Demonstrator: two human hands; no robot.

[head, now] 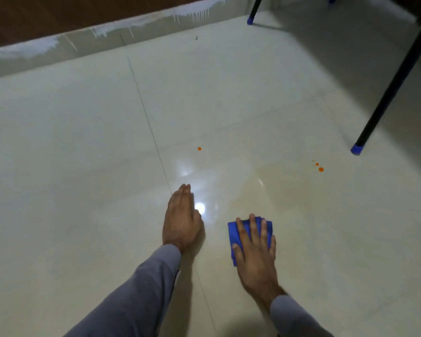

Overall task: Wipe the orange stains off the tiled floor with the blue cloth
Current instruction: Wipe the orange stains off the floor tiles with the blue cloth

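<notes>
Pressing blue cloth (236, 235) flat under spread right grip (255, 249), lower centre-right, on tiled floor (83, 166). Resting left grip (181, 220) flat, fingers together, beside it. Showing orange stains (320, 169) farther up, right.

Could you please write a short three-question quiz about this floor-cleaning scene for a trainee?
1. True or false: the right hand presses flat on the blue cloth.
2. Which orange stain lies nearer the blue-capped table leg: A) the single drop, B) the cluster of drops?
3. Fill in: the left hand rests on the ____.

Key: 1 true; 2 B; 3 tiled floor.
</notes>
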